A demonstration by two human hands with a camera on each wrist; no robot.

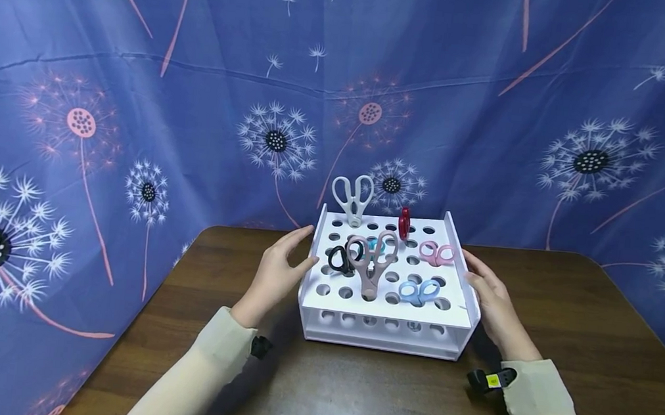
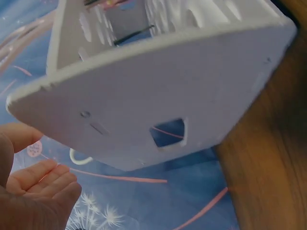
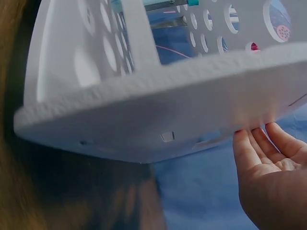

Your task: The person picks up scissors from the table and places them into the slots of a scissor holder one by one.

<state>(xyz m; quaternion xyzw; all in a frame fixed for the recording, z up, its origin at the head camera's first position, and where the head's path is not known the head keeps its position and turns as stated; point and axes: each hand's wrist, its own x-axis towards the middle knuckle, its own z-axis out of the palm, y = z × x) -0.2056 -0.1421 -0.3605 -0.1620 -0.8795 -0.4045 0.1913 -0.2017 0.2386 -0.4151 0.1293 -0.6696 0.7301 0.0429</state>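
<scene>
A white two-tier rack (image 1: 389, 310) with rows of round holes stands on the table, several scissors upright in it. Mauve scissors (image 1: 369, 287) are at its front, with black scissors (image 1: 346, 266) and teal scissors (image 1: 373, 244) close by. White scissors (image 1: 354, 221) and red scissors (image 1: 404, 224) stand at the back; pink scissors (image 1: 436, 259) and light blue scissors (image 1: 417, 296) at the right. My left hand (image 1: 278, 269) is beside the left side panel (image 2: 120, 110), fingers extended, thumb at its edge. My right hand (image 1: 498, 311) rests its fingertips against the right side panel (image 3: 201, 112).
A brown wooden table (image 1: 352, 394) lies under the rack. Behind it hangs a blue cloth (image 1: 208, 131) with a dandelion pattern. Dark wrist straps show at both cuffs, the right strap (image 1: 479, 381) bearing a yellow label.
</scene>
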